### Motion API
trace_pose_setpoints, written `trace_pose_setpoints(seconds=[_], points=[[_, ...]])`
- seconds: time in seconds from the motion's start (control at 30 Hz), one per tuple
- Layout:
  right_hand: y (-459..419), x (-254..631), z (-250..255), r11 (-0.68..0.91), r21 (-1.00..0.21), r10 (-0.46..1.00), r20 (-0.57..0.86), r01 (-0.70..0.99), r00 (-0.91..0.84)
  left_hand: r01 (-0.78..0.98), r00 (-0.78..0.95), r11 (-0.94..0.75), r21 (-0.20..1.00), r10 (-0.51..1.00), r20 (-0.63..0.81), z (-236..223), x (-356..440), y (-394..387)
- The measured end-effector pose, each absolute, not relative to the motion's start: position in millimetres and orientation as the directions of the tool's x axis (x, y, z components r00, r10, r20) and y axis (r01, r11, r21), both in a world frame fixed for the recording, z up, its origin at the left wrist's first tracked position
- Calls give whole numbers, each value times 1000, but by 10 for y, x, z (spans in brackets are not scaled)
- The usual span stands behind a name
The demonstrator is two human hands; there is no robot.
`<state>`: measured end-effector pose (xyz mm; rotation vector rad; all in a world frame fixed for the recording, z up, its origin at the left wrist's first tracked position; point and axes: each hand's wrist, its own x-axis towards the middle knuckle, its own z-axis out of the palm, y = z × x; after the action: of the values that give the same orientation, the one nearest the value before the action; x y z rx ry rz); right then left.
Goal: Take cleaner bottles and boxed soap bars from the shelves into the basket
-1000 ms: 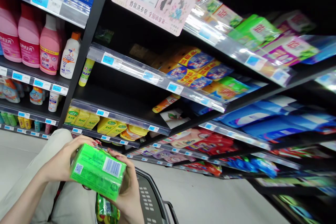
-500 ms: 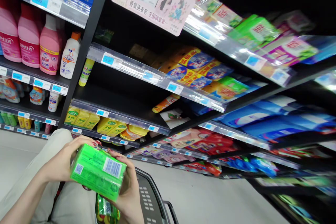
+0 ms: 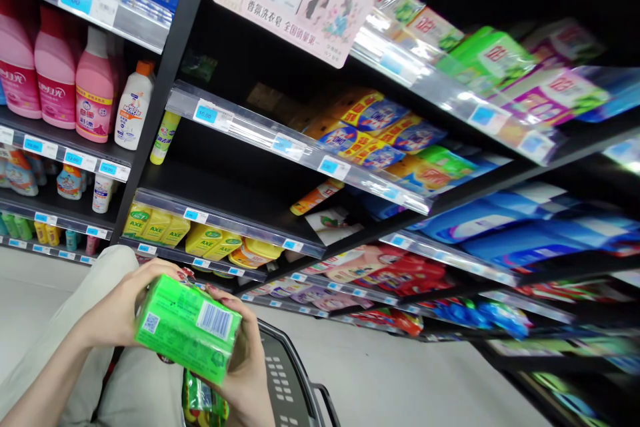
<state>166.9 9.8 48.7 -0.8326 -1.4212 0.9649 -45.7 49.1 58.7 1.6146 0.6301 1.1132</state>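
Note:
Between my two hands is a green plastic-wrapped pack, tilted, with a barcode and a square code on the side facing me. My left hand grips its left end, and my right hand wraps round its right end. Dark red nails show at the pack's far edge. What is inside the wrapper cannot be made out. Below the right hand, partly hidden, lies another green package by the dark shopping basket. My knees in light trousers are beneath the pack.
Black shelves stand ahead with clear price rails. They hold yellow AXE bottles, pink bottles, a white bottle and soap packs. A pink sign juts out above. The basket's handle sticks out over the pale floor.
Almost nothing differs. Both hands keep the same hold on the green pack, which has shifted very slightly to the right.

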Motion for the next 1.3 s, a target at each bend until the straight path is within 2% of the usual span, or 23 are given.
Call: trace_pose_setpoints(seconds=[1.3], points=[[77,1678,477,370,-929,926,370,-5,-82,-111,424,-354,928,828,367,585,-463,499]])
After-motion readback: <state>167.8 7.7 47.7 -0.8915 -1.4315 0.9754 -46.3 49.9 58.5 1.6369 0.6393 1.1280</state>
